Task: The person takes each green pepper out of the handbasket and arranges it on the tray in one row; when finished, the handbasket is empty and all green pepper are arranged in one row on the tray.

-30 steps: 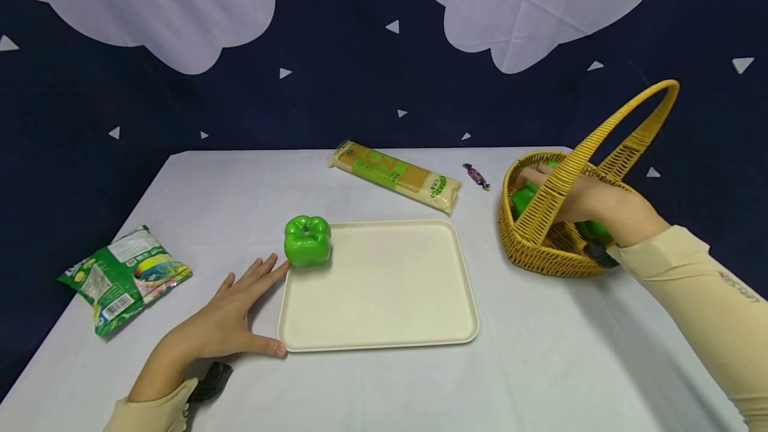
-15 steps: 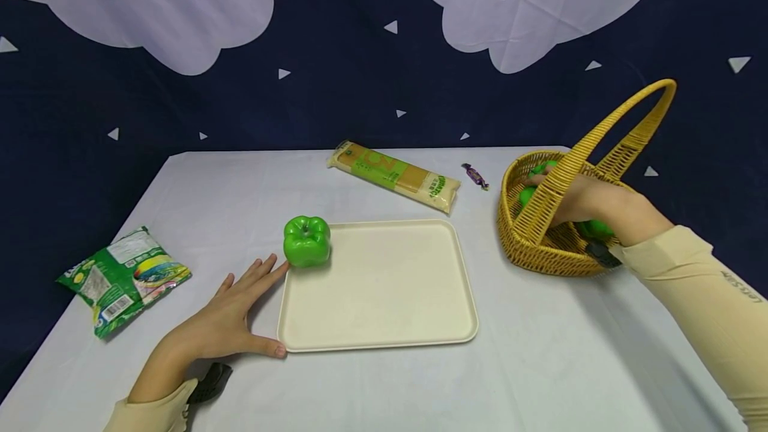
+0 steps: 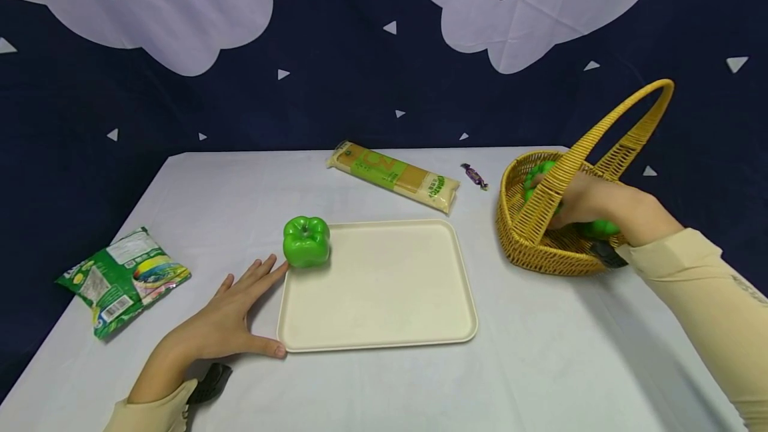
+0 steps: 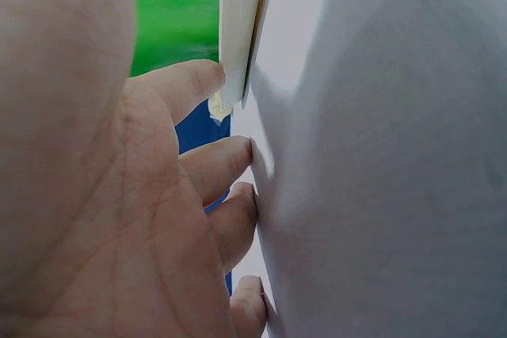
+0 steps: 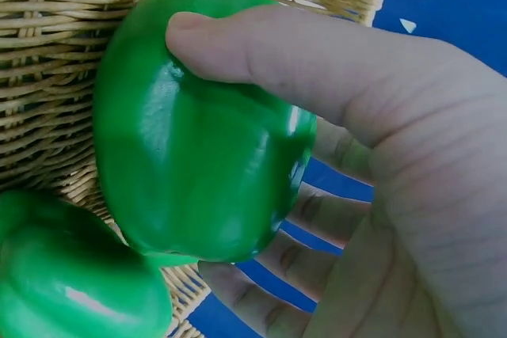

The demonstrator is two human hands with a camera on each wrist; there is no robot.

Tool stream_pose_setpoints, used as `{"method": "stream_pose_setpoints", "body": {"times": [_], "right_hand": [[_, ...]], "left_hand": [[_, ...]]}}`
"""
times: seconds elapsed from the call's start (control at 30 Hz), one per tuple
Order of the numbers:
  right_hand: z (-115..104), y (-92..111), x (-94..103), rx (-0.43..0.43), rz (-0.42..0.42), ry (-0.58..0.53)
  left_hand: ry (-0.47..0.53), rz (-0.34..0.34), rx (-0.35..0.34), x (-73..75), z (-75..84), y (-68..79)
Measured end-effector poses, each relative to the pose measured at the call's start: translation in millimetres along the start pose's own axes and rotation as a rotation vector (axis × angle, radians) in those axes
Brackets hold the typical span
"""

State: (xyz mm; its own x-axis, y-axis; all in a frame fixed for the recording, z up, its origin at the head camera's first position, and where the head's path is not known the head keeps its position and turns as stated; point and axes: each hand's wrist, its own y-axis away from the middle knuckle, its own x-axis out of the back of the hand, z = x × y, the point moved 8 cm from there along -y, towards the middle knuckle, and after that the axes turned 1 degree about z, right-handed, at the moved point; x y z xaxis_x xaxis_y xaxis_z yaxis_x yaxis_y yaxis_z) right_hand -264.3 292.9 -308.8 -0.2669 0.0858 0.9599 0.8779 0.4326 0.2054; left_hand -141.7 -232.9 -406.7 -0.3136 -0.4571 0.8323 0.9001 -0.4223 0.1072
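Inside the wicker basket on the right, my right hand grips a green bell pepper, thumb on one side and fingers round the other. A second green pepper lies in the basket below it in the right wrist view. My left hand rests spread at the left edge of the cream tray, with the index fingertip and thumb touching its rim. Another green bell pepper sits on the tray's back left corner, close to the left index finger.
A green snack bag lies at the left of the white-covered table. Behind the tray are a noodle packet and a small purple wrapped candy. The basket's tall handle arches over the right hand.
My right hand has drawn slightly back and right within the basket, and its fingers have closed round the pepper there. The left hand stays in place.
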Motion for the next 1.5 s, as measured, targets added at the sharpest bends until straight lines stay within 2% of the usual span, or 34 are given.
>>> {"method": "stream_pose_setpoints", "body": {"times": [0.13, 0.33, 0.73, 1.07, 1.5], "right_hand": [[10.4, 10.5, 1.9, -0.07, -0.011, -0.051], [15.9, 25.0, 7.2, -0.064, 0.041, -0.082], [31.9, 54.6, 12.6, -0.176, 0.115, -0.084], [41.6, 76.0, 13.7, -0.252, 0.177, -0.159], [39.2, 107.5, 14.4, -0.269, 0.289, -0.195]], "left_hand": [[-0.001, 0.0, -0.005, -0.5, -0.1, -0.2], [-0.005, -0.002, -0.01, -1.3, -0.2, -0.3], [0.001, 0.001, -0.022, 2.2, 0.6, -1.3], [-0.004, 0.002, -0.023, 1.5, 0.6, 0.3], [0.004, 0.001, -0.009, 2.4, 1.5, 0.5]]}}
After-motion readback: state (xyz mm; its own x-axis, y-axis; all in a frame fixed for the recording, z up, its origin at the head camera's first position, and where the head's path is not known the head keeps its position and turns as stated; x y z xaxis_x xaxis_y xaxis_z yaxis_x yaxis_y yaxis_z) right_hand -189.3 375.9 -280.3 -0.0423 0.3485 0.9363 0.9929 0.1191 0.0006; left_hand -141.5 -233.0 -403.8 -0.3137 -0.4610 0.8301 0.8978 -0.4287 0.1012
